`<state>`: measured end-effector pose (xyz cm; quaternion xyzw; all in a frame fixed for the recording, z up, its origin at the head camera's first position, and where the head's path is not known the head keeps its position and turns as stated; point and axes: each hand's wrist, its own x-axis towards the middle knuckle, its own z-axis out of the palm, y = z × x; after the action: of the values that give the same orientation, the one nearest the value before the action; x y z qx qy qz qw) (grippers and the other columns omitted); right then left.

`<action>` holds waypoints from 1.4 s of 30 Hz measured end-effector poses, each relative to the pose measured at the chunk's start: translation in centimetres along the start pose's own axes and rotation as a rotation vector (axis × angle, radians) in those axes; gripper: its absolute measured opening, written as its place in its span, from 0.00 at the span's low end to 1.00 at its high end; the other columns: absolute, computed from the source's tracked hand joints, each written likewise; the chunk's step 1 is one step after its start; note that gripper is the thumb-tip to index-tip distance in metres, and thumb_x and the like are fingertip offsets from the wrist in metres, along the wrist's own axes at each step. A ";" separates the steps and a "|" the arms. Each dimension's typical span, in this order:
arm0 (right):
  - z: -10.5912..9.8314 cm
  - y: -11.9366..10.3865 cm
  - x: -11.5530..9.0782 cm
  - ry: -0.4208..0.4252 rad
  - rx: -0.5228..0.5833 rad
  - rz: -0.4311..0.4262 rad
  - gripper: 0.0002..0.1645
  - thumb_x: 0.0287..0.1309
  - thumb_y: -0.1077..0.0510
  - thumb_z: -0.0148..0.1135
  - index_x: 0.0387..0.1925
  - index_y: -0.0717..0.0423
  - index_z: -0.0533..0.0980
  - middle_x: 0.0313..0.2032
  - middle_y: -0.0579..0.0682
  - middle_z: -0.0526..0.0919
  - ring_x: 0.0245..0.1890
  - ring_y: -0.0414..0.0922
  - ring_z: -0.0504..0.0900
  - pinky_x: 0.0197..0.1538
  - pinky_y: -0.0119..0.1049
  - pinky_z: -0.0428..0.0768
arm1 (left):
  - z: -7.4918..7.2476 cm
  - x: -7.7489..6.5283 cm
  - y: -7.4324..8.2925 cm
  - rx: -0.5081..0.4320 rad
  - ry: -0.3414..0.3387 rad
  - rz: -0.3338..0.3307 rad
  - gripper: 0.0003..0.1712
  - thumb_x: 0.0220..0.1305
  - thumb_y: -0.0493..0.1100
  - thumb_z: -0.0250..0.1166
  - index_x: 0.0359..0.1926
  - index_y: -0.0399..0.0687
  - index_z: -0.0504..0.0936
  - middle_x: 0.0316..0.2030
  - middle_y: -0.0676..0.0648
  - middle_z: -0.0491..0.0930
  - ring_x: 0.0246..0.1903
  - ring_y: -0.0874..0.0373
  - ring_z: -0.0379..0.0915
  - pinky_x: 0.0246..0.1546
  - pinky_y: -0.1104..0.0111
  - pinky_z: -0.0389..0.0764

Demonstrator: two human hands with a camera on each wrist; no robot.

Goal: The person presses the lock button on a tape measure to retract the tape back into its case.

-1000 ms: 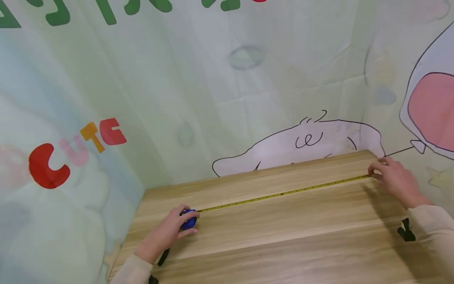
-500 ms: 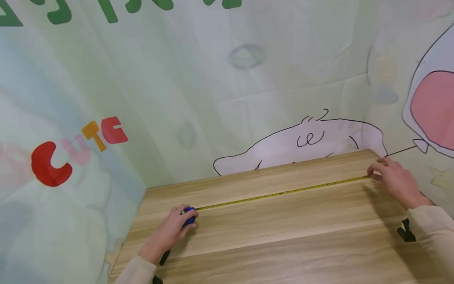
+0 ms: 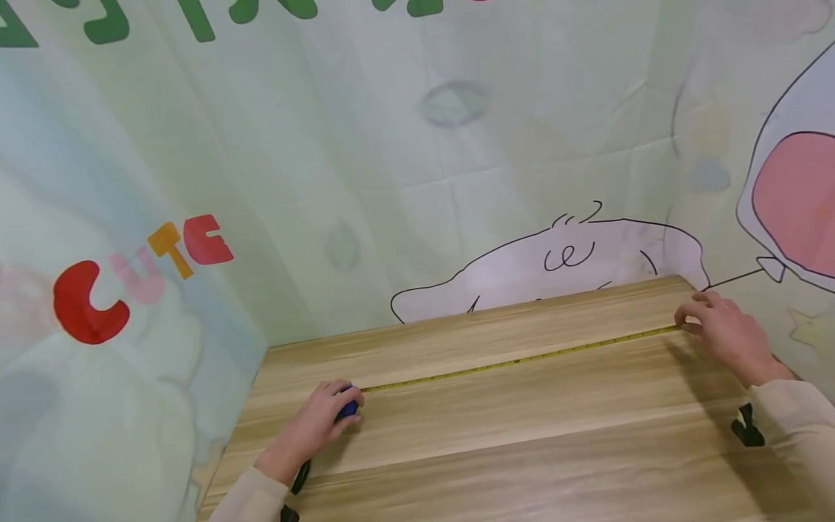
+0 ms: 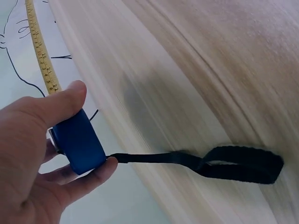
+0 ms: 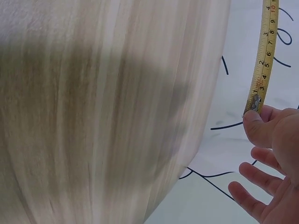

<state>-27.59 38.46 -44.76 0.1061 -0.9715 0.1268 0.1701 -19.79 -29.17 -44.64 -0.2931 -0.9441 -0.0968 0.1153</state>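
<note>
My left hand (image 3: 316, 417) grips the blue case of a tape measure (image 4: 81, 142), thumb on one side and fingers on the other. From the case a yellow blade (image 3: 515, 362) runs drawn out across to my right hand (image 3: 727, 333). There, thumb and forefinger pinch the blade's metal end hook (image 5: 254, 101), while the other fingers are spread. Both hands are held above the wood-grain table (image 3: 457, 442), and their shadows fall on it. A black wrist strap (image 4: 243, 163) hangs from the case as a loop.
A printed cloth backdrop (image 3: 365, 167) with cartoon drawings rises behind the table's far edge and along its left side. Small black objects (image 3: 748, 426) show beside my sleeves.
My left fingers and thumb have drawn in around the case, covering more of it. The blade hangs slightly lower in the middle. My right hand has barely moved.
</note>
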 end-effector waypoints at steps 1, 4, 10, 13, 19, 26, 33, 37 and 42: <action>0.0 0.0 0.0 0.003 0.000 -0.004 0.08 0.64 0.69 0.69 0.40 0.54 0.82 0.58 0.74 0.72 0.50 0.76 0.73 0.33 0.66 0.77 | 0.0 0.0 0.0 -0.001 -0.007 0.006 0.12 0.63 0.38 0.77 0.43 0.50 0.83 0.48 0.42 0.83 0.48 0.41 0.80 0.49 0.44 0.82; 0.1 -0.1 -0.1 0.014 -0.002 -0.011 0.08 0.63 0.69 0.69 0.39 0.54 0.83 0.57 0.74 0.72 0.49 0.75 0.74 0.32 0.65 0.77 | -0.1 0.0 0.0 -0.008 -0.023 0.016 0.12 0.63 0.39 0.77 0.41 0.52 0.82 0.48 0.43 0.83 0.48 0.42 0.81 0.52 0.43 0.80; 0.0 -0.2 -0.2 0.012 -0.004 -0.014 0.08 0.63 0.69 0.70 0.38 0.54 0.83 0.58 0.74 0.72 0.50 0.76 0.73 0.31 0.65 0.77 | 0.0 0.0 0.0 -0.026 -0.021 0.021 0.16 0.60 0.37 0.79 0.33 0.55 0.77 0.44 0.47 0.82 0.44 0.45 0.80 0.47 0.47 0.81; 0.1 -0.2 -0.1 0.017 -0.004 -0.019 0.08 0.63 0.69 0.70 0.39 0.54 0.83 0.58 0.74 0.72 0.50 0.76 0.73 0.32 0.65 0.77 | -0.1 0.0 0.1 -0.036 -0.054 -0.003 0.16 0.60 0.38 0.78 0.35 0.55 0.77 0.45 0.47 0.81 0.45 0.45 0.80 0.48 0.47 0.81; 0.1 -0.1 0.0 -0.001 -0.008 -0.021 0.08 0.63 0.68 0.70 0.40 0.54 0.83 0.60 0.74 0.71 0.51 0.76 0.73 0.32 0.64 0.78 | -0.2 -0.3 -0.1 -0.062 -0.078 -0.047 0.15 0.63 0.39 0.76 0.37 0.56 0.76 0.48 0.45 0.80 0.48 0.42 0.77 0.48 0.44 0.82; 0.1 0.2 -0.2 0.002 -0.010 -0.025 0.08 0.62 0.68 0.70 0.40 0.54 0.83 0.60 0.75 0.71 0.51 0.76 0.73 0.33 0.65 0.77 | -0.7 -0.2 0.2 -0.019 -0.043 -0.070 0.15 0.64 0.40 0.76 0.41 0.55 0.75 0.52 0.42 0.79 0.50 0.39 0.77 0.39 0.45 0.84; -0.1 0.2 -0.6 -0.008 -0.017 -0.022 0.08 0.62 0.69 0.71 0.40 0.55 0.83 0.60 0.76 0.71 0.51 0.77 0.73 0.31 0.63 0.77 | -0.5 -0.4 0.4 -0.032 -0.032 -0.121 0.35 0.66 0.41 0.75 0.71 0.45 0.71 0.59 0.38 0.80 0.55 0.38 0.78 0.46 0.42 0.82; 0.0 0.3 -0.6 -0.007 -0.015 -0.020 0.08 0.62 0.68 0.70 0.40 0.55 0.83 0.61 0.77 0.71 0.51 0.78 0.72 0.33 0.65 0.77 | -0.4 -0.6 0.1 -0.012 -0.004 -0.142 0.39 0.65 0.43 0.76 0.73 0.40 0.70 0.62 0.36 0.80 0.58 0.37 0.78 0.50 0.38 0.79; 0.0 0.6 -0.7 -0.009 -0.017 -0.009 0.08 0.62 0.69 0.70 0.40 0.55 0.83 0.61 0.78 0.70 0.51 0.78 0.72 0.35 0.68 0.77 | -0.6 -0.3 -0.1 0.041 -0.001 -0.115 0.34 0.65 0.45 0.77 0.66 0.39 0.75 0.57 0.38 0.83 0.55 0.41 0.80 0.53 0.41 0.78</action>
<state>-27.15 39.12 -45.15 0.1095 -0.9728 0.1171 0.1671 -19.47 -29.54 -44.19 -0.2361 -0.9612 -0.0839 0.1151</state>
